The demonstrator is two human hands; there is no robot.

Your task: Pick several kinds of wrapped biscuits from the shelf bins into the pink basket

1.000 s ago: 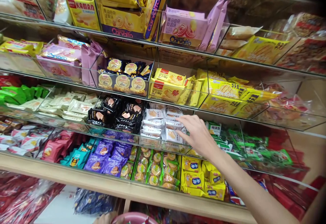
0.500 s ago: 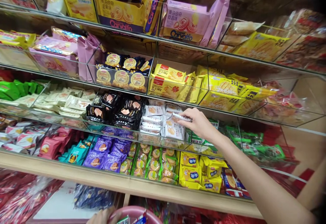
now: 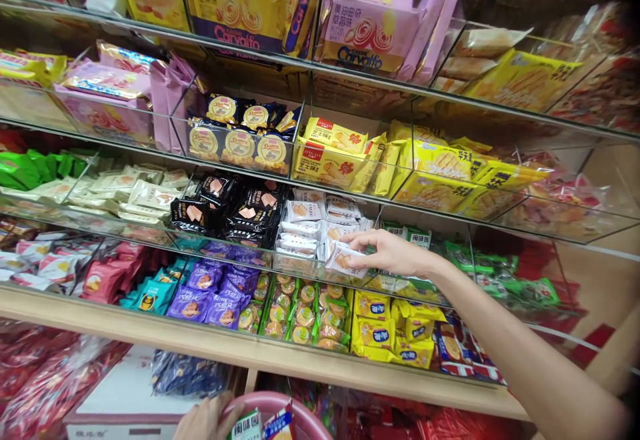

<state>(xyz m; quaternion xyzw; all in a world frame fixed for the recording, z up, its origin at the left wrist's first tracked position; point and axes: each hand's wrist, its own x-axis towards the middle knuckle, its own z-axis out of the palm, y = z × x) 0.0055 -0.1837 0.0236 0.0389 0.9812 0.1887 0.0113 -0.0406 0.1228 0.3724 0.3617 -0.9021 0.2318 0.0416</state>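
On the middle shelf, just right of the black packets (image 3: 254,217), a small white packet (image 3: 344,259) is pinched by its right end between the thumb and fingers of the right hand (image 3: 389,253), so most of it sticks out to the left of the grip with its printed face toward the camera. Its long side runs roughly crosswise, dipping a little toward the right. It sits at the front of the compartment, just by the clear front strip (image 3: 295,265) and before the other white packets (image 3: 301,227); whether it touches them is hard to tell. The pink basin (image 3: 304,405) is well below the right hand and off to its left, past the bottom row and the wooden shelf edge (image 3: 280,363). The left hand (image 3: 204,419) is the nearer to the basin, its fingers closed on the rim at the left side, though the frame cuts it off. Inside the basin show a green-and-white packet (image 3: 246,425) and a blue-and-red one (image 3: 279,422).
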